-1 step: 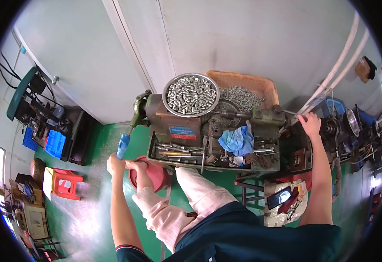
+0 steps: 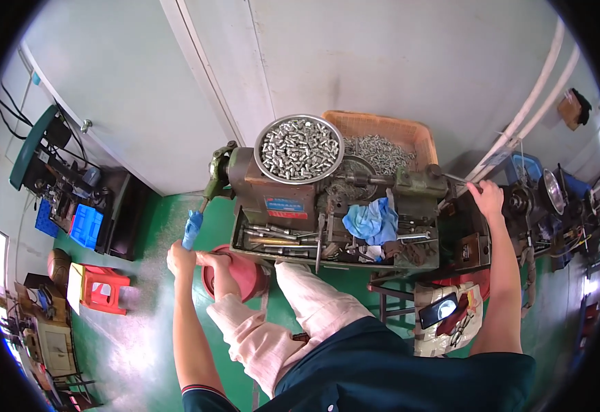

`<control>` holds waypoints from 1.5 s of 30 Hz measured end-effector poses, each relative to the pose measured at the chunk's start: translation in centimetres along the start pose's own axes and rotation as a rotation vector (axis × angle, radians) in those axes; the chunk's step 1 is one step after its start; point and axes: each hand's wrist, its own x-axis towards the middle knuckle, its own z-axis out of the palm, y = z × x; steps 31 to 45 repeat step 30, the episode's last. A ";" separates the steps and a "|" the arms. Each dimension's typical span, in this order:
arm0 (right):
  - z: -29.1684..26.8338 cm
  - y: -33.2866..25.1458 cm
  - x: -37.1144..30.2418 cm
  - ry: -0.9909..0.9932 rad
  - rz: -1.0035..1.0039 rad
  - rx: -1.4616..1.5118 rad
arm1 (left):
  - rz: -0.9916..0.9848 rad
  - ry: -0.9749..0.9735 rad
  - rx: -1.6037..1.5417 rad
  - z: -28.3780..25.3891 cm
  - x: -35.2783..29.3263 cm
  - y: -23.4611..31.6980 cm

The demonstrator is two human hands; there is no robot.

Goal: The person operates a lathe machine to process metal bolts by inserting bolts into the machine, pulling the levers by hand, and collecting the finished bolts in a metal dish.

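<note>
A small green and brown lathe-like machine (image 2: 272,189) stands in front of me. At its left end, my left hand (image 2: 181,259) is closed around the lower end of a lever (image 2: 192,228) wrapped in blue. At the right end, the fingers of my right hand (image 2: 488,198) are closed on the tip of a thin metal lever (image 2: 456,178). A steel bowl (image 2: 260,154) full of small metal parts (image 2: 300,147) rests on top of the machine. Blue cloth (image 2: 372,221) lies over its middle.
Behind the machine is an orange basket (image 2: 420,134) of metal parts. Tools (image 2: 279,240) lie in the front tray (image 2: 265,255). A red basin (image 2: 255,278) is on the floor by my leg, with a red stool (image 2: 108,288) further left. A phone (image 2: 438,311) lies at lower right.
</note>
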 end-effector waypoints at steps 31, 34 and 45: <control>-2.2 -2.5 -2.9 -0.091 0.167 -0.055 | 0.050 0.033 -0.030 -0.6 -0.6 1.2; -2.2 -2.5 -2.9 -0.091 0.167 -0.055 | 0.050 0.033 -0.030 -0.6 -0.6 1.2; -2.2 -2.5 -2.9 -0.091 0.167 -0.055 | 0.050 0.033 -0.030 -0.6 -0.6 1.2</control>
